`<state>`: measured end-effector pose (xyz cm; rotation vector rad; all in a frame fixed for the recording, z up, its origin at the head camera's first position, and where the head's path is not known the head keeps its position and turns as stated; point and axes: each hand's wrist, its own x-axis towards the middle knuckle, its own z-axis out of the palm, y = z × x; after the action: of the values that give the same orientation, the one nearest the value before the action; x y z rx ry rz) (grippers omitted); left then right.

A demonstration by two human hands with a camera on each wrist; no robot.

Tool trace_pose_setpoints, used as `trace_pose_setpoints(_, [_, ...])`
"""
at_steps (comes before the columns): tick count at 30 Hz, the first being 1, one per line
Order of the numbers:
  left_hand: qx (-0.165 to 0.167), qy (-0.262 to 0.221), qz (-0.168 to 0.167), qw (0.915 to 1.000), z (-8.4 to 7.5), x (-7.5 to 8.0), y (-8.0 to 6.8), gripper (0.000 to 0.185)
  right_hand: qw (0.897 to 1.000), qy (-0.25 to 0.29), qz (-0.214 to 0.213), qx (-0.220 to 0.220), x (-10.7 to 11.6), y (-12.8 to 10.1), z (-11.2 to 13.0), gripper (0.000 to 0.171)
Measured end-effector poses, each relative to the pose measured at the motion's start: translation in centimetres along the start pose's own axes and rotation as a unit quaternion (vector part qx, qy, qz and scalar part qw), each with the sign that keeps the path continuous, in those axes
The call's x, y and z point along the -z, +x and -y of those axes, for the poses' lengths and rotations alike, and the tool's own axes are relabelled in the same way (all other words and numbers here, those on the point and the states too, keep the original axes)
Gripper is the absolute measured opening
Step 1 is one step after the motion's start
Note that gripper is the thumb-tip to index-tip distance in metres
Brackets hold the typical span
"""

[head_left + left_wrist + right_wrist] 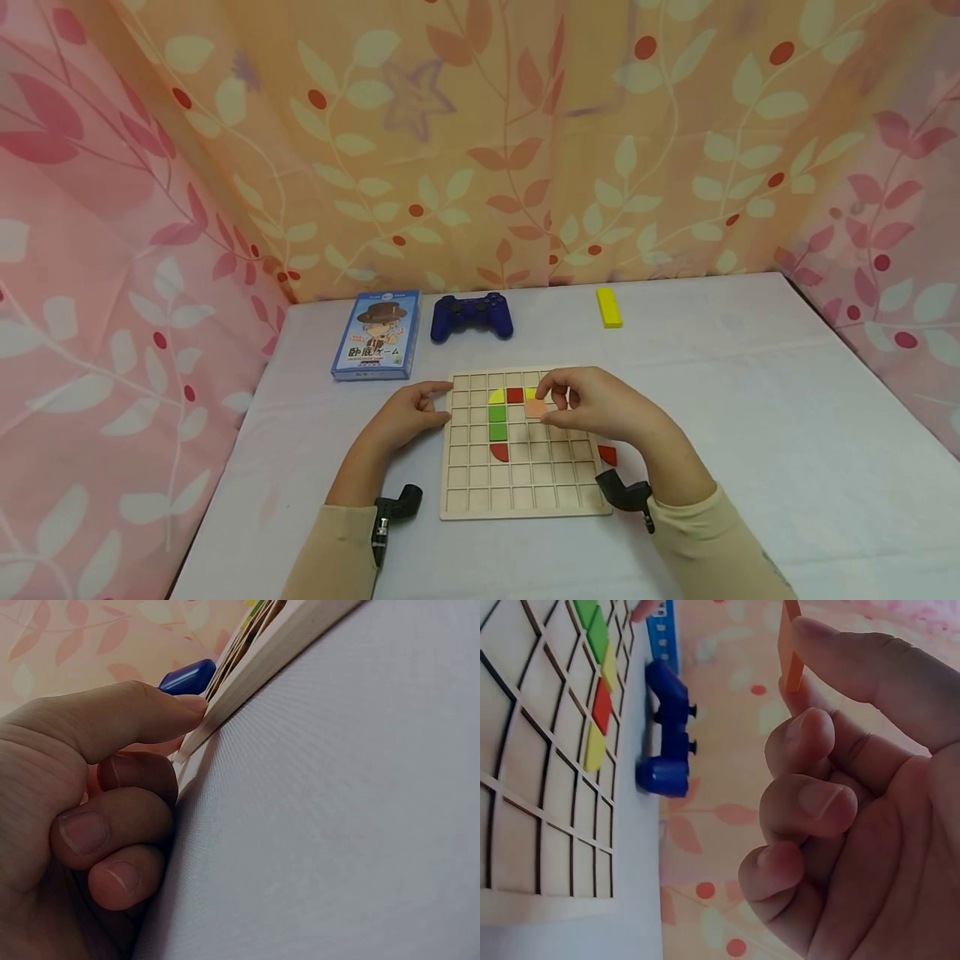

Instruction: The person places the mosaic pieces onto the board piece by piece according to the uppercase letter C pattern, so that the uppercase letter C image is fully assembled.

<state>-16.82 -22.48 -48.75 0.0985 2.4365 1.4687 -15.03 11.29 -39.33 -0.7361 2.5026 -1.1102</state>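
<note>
A wooden grid board [480, 498] lies on the table. My right hand [600, 404] pinches a thin orange square tile [536, 408] between thumb and index finger, and the right wrist view shows this tile [787, 646] raised above the board. Along the board's left edge, the thumb and index fingertip of my left hand [405, 414] touch the wood, set apart; its other fingers curl below. In the grid sit a yellow rounded piece [497, 397], a red square [514, 396], a partly covered yellow piece [530, 392], green squares [498, 432] and a red rounded piece [499, 452].
Another red piece [608, 455] lies just off the board's right edge, near my right wrist. Behind the board are a blue boxed game [377, 337], a dark blue game controller [472, 317] and a yellow block [609, 308]. Patterned curtains [480, 142] surround the table.
</note>
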Motion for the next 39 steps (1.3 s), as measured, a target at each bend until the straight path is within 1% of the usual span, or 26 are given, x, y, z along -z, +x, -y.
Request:
trace_pose_setpoints(6, [-0.002, -0.002, 0.000, 1.0000, 0.0, 0.0, 0.0, 0.054, 0.999, -0.026, 0.027, -0.006, -1.5, 0.8, -0.2, 0.021])
trace_pose_setpoints(12, [-0.003, -0.006, -0.002, 1.0000, 0.2, 0.0, 0.1, 0.053, 0.998, -0.039, 0.048, -0.007, -2.7, 1.5, -0.4, 0.020])
trace_pose_setpoints(15, [-0.004, -0.006, -0.003, 1.0000, 0.3, 0.0, 0.2, 0.053, 0.998, -0.040, 0.054, -0.009, -3.2, 1.7, -0.6, 0.019])
trace_pose_setpoints(23, [-0.002, -0.006, 0.000, 1.0000, 0.1, 0.1, 0.0, 0.053, 0.997, -0.020, 0.074, -0.027, -4.3, 2.3, -1.6, 0.019])
trace_pose_setpoints(26, [-0.004, -0.007, 0.000, 1.0000, 0.0, 0.1, 0.0, 0.053, 0.996, -0.021, 0.081, -0.031, -4.7, 2.5, -1.8, 0.020])
trace_pose_setpoints(33, [-0.006, -0.010, 0.002, 0.9999, 0.0, 0.1, 0.0, 0.054, 0.995, -0.053, 0.083, -0.022, -5.5, 2.6, -2.1, 0.020])
trace_pose_setpoints(39, [-0.007, -0.012, 0.002, 0.9999, 0.1, 0.1, 0.0, 0.053, 0.994, -0.067, 0.081, -0.022, -5.7, 2.6, -2.1, 0.021])
